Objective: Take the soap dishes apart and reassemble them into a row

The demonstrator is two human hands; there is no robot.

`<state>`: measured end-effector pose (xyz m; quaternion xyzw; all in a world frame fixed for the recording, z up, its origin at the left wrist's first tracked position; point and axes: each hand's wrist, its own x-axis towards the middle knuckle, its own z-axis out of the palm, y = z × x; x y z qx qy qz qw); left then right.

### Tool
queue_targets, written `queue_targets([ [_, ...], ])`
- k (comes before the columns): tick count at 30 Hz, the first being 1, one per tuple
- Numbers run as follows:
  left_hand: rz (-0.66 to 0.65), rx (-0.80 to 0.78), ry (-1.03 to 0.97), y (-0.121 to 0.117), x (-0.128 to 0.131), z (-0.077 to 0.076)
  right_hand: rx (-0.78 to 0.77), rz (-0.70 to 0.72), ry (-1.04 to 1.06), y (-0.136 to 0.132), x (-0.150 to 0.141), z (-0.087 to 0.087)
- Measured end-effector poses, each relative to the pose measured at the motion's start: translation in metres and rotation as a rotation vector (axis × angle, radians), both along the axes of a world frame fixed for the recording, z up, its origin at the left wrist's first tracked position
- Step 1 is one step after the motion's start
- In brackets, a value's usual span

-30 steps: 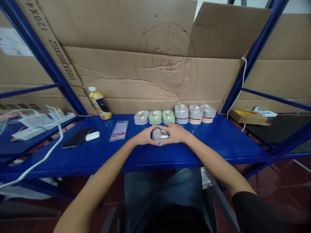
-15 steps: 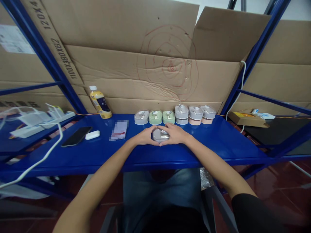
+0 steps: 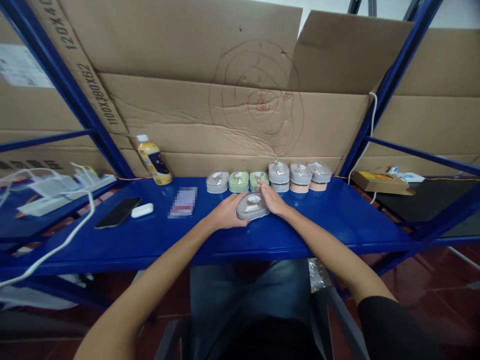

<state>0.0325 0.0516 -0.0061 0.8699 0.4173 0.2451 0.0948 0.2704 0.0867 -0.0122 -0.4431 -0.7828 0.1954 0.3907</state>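
Observation:
A grey lidded oval container (image 3: 253, 207) with a clear top and a pale inset bar sits between my hands, turned and slightly tilted above the blue tabletop. My left hand (image 3: 227, 212) grips its left side, thumb along the near edge and fingers behind. Against the container's right side lies my right hand (image 3: 274, 200), its fingers stretched out and pointing away from me; its thumb is hard to see. Just beyond stand a green container (image 3: 239, 182), a second green container (image 3: 258, 179) and a grey container (image 3: 217, 182) in a row.
Three two-high stacks of containers (image 3: 300, 173) continue the row rightward. On the left of the blue table (image 3: 330, 220) are a yellow drink bottle (image 3: 154, 161), a blurred-out phone (image 3: 183, 202), a white earbud case (image 3: 142, 210) and a black phone (image 3: 118, 213). Cardboard (image 3: 180, 110) closes the back.
Both hands were wrapped round the container on the table. It has since been turned and tilted in my left hand, while my right hand's fingers have straightened along its right side.

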Motion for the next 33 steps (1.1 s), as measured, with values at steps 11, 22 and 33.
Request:
queue_targets([
  [11, 0.647, 0.040, -0.133, 0.048, 0.061, 0.058, 0.339, -0.298, 0.431, 0.013, 0.042, 0.035],
  [22, 0.721, -0.001, 0.027, 0.094, 0.136, 0.051, 0.328, -0.298, 0.426, 0.013, 0.043, 0.037],
  [33, 0.518, -0.033, 0.147, 0.089, 0.078, 0.053, 0.331, -0.301, 0.384, 0.006, 0.042, 0.041],
])
